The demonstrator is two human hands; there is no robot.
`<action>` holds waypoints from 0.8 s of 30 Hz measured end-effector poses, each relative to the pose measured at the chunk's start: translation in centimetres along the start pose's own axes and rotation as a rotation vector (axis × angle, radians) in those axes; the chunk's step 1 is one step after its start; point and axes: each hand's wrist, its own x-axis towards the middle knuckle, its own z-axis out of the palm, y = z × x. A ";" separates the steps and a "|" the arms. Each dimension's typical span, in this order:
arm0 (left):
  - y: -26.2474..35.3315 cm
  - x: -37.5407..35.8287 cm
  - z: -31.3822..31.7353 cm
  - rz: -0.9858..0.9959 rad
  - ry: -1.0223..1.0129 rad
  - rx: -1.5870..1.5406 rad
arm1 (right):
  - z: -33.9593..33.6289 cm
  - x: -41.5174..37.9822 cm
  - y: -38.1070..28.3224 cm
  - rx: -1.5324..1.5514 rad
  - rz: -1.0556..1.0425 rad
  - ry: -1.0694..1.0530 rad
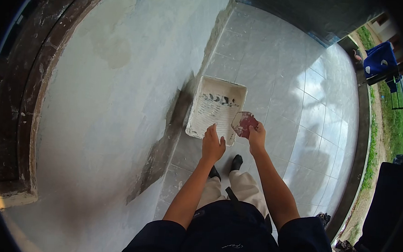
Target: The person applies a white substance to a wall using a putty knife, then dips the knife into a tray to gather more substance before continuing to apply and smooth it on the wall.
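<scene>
My right hand (256,137) holds a flat, reddish-brown scraper-like piece (245,124) smeared with pale paint, over the right edge of the paint tray. My left hand (213,144) is at the tray's lower edge, fingers apart, with nothing visible in it. The white paint tray (242,92) lies on the floor beside the wall. Its ribbed inside carries pale paint and dark patches near the middle.
A partly painted wall (115,97) with a bare dark strip at its base rises on the left, beside a dark wooden frame (24,115). Grey floor tiles (278,84) run to the right. Outside are a blue chair (381,60) and grass (393,128).
</scene>
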 end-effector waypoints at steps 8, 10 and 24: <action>-1.0 1.4 1.6 -0.132 0.019 0.037 | 2.0 3.9 1.3 0.002 0.141 -0.112; -1.3 2.1 2.3 -0.173 0.030 0.040 | 2.2 5.5 1.5 0.008 0.168 -0.106; -2.9 6.4 8.4 -0.328 0.065 0.034 | 3.3 13.6 4.3 -0.055 0.265 -0.207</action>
